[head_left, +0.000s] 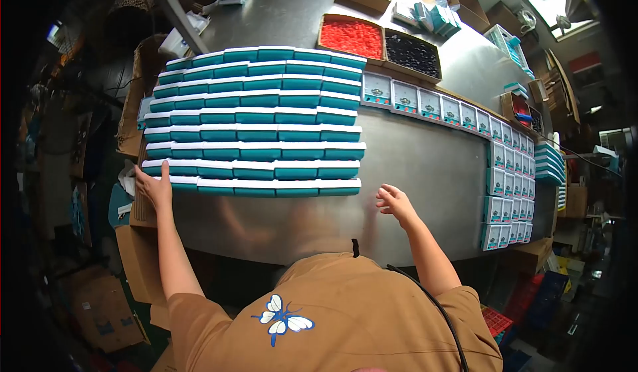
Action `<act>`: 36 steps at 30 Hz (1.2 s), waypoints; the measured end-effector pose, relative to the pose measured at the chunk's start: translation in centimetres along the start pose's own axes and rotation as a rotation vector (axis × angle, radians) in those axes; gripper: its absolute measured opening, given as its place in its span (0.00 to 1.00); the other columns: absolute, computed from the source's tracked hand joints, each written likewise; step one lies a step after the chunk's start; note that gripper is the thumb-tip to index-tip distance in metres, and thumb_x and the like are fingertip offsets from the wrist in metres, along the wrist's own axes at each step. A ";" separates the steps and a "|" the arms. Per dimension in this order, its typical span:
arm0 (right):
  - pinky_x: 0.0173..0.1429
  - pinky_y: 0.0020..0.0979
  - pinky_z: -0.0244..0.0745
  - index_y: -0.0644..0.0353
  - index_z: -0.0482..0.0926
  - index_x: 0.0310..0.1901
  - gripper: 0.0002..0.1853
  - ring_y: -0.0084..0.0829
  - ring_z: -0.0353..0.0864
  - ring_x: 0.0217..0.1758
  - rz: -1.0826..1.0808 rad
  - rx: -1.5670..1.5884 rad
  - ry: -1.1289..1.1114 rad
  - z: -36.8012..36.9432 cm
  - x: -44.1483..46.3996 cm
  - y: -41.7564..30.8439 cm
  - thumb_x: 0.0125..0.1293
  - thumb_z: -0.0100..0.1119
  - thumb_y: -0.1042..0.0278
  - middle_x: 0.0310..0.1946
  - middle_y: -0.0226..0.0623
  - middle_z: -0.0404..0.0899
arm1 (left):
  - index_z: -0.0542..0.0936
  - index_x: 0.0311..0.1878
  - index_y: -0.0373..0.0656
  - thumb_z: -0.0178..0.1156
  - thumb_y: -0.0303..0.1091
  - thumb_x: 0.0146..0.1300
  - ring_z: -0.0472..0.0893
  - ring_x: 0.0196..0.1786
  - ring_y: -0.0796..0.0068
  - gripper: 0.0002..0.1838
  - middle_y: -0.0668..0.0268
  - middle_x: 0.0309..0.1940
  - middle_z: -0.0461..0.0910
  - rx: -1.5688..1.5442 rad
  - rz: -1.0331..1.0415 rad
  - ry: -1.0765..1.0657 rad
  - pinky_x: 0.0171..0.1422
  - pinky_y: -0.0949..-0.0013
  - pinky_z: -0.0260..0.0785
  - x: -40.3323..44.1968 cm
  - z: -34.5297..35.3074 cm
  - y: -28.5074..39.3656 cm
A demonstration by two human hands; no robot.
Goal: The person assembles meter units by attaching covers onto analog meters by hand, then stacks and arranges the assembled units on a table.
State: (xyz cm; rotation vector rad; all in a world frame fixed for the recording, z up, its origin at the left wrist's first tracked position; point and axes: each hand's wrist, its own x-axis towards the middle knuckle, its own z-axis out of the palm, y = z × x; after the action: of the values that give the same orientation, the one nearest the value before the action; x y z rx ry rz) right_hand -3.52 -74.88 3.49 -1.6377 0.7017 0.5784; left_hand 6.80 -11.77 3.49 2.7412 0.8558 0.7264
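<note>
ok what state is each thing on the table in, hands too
left hand, touching the left end of the near rows
right hand, empty, fingers partly curled
teal-and-white boxes, packed tightly in rows
white-framed units, lined up at the back and in a block at right
red pieces, loose, piled together
black pieces, loose, piled together

brown short-sleeved shirt [379, 312] | 1 blue-and-white butterfly print [284, 318] | black cable [441, 307]

Boxes [257, 116] at ten o'clock form teal-and-white stripes on a silver-grey worktop [425, 166]. Red pieces [352, 38] brighten twelve; black pieces [412, 54] darken one. White-rimmed trays [498, 182] at three show teal and red. The brown shirt [392, 305] bears a blue-and-white butterfly [299, 322].
</note>
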 end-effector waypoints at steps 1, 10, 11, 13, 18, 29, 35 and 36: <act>0.47 0.32 0.80 0.65 0.68 0.66 0.33 0.29 0.83 0.43 -0.051 -0.128 0.036 -1.7 0.3 1.4 0.67 0.60 0.50 0.49 0.43 0.81 | 0.57 0.73 0.40 0.66 0.57 0.58 0.66 0.67 0.45 0.47 0.43 0.64 0.66 -0.184 0.072 -0.045 0.72 0.49 0.56 -1.3 -0.7 3.8; 0.49 0.30 0.77 0.62 0.79 0.52 0.18 0.28 0.83 0.42 -0.167 -0.264 0.112 -17.0 5.7 6.3 0.67 0.60 0.58 0.40 0.40 0.85 | 0.67 0.65 0.39 0.66 0.38 0.56 0.70 0.62 0.49 0.34 0.52 0.59 0.72 -0.727 0.953 -0.735 0.69 0.55 0.61 -22.0 -7.9 43.3; 0.46 0.28 0.77 0.63 0.80 0.49 0.14 0.23 0.82 0.39 -0.164 -0.134 0.074 -18.0 5.8 6.0 0.68 0.59 0.62 0.38 0.37 0.84 | 0.67 0.66 0.39 0.66 0.39 0.56 0.70 0.63 0.50 0.35 0.53 0.60 0.71 -0.715 0.975 -0.834 0.69 0.55 0.61 -24.3 -7.4 46.0; 0.46 0.27 0.77 0.63 0.80 0.48 0.13 0.22 0.82 0.39 -0.123 0.037 -0.071 -20.2 6.0 7.1 0.68 0.59 0.64 0.37 0.36 0.84 | 0.67 0.67 0.41 0.67 0.39 0.57 0.70 0.64 0.54 0.35 0.55 0.62 0.71 -0.698 0.920 -0.993 0.69 0.58 0.62 -28.8 -4.3 49.5; 0.47 0.27 0.77 0.64 0.80 0.51 0.17 0.27 0.83 0.40 -0.465 -0.140 0.093 -28.9 7.8 7.5 0.66 0.62 0.62 0.42 0.38 0.85 | 0.66 0.68 0.43 0.68 0.39 0.57 0.69 0.65 0.52 0.36 0.55 0.62 0.70 -0.527 0.854 -0.989 0.69 0.56 0.62 -34.2 1.6 56.0; 0.79 0.54 0.35 0.67 0.48 0.75 0.49 0.48 0.39 0.81 -0.348 -0.799 0.977 -41.2 28.4 -4.9 0.67 0.44 0.32 0.77 0.54 0.45 | 0.51 0.78 0.65 0.65 0.59 0.54 0.47 0.79 0.46 0.51 0.47 0.77 0.44 -0.027 0.612 -0.604 0.77 0.43 0.45 -29.2 12.2 61.8; 0.78 0.54 0.39 0.65 0.48 0.75 0.54 0.49 0.41 0.81 -0.209 -1.132 0.977 -39.0 26.1 -6.3 0.62 0.47 0.25 0.77 0.53 0.45 | 0.47 0.79 0.63 0.63 0.73 0.47 0.39 0.80 0.46 0.59 0.46 0.78 0.36 0.086 0.525 -0.811 0.77 0.38 0.41 -29.6 12.4 63.3; 0.78 0.54 0.40 0.65 0.48 0.75 0.54 0.49 0.41 0.81 -0.226 -1.136 0.963 -39.2 26.1 -6.1 0.62 0.47 0.26 0.77 0.53 0.45 | 0.47 0.79 0.62 0.63 0.73 0.47 0.39 0.80 0.45 0.60 0.46 0.78 0.36 0.100 0.506 -0.832 0.77 0.37 0.41 -29.9 12.0 63.2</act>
State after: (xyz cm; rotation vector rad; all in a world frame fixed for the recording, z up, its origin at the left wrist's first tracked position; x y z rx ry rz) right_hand 18.65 -116.16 -3.97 -3.0875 0.8972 -0.1014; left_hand 22.20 -81.00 0.49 2.9291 0.0175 -0.4308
